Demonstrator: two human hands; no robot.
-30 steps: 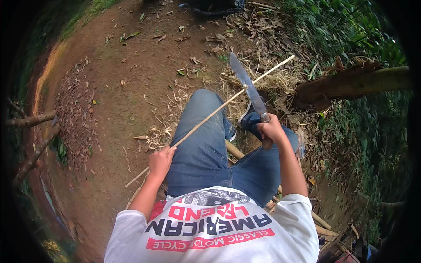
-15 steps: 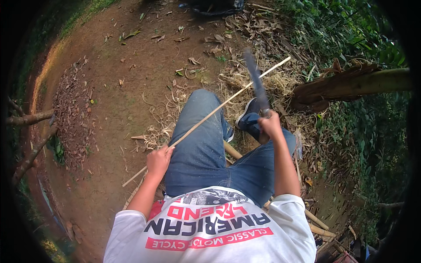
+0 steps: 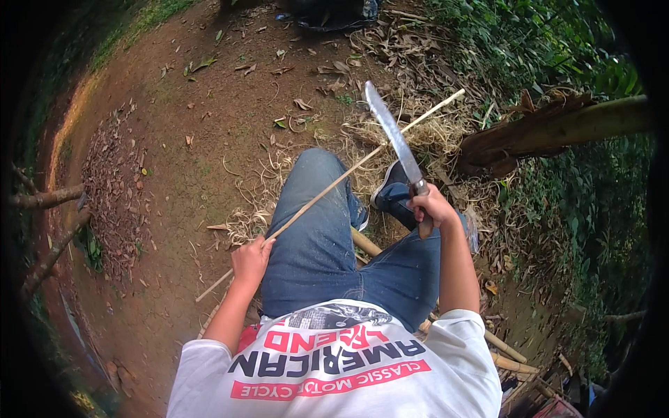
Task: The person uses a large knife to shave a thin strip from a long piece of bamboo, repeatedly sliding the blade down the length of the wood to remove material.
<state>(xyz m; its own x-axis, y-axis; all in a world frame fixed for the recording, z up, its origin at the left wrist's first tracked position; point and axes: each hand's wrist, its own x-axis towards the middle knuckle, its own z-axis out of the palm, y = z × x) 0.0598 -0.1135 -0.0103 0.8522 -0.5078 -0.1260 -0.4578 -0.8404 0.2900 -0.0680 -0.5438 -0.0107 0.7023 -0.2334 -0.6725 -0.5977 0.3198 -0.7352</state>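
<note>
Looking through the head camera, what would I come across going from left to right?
Bare branches → patch of fallen leaves → left hand, gripping a thin pale stick → denim-covered knee → right hand, gripping a big knife → thick stem. Stick and knife slant across, so they get no separate place.

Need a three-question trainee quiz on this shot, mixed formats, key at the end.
1. What does the right hand hold: (a) a leaf, (b) a long-bladed knife, (c) a bag?

2. True or false: the thin stick lies flat on the ground, held by neither hand.

3. Fill in: seen from above, the thin stick crosses the person's ____ leg.

Key: 1: b. 2: false, the left hand grips it. 3: left.
</note>
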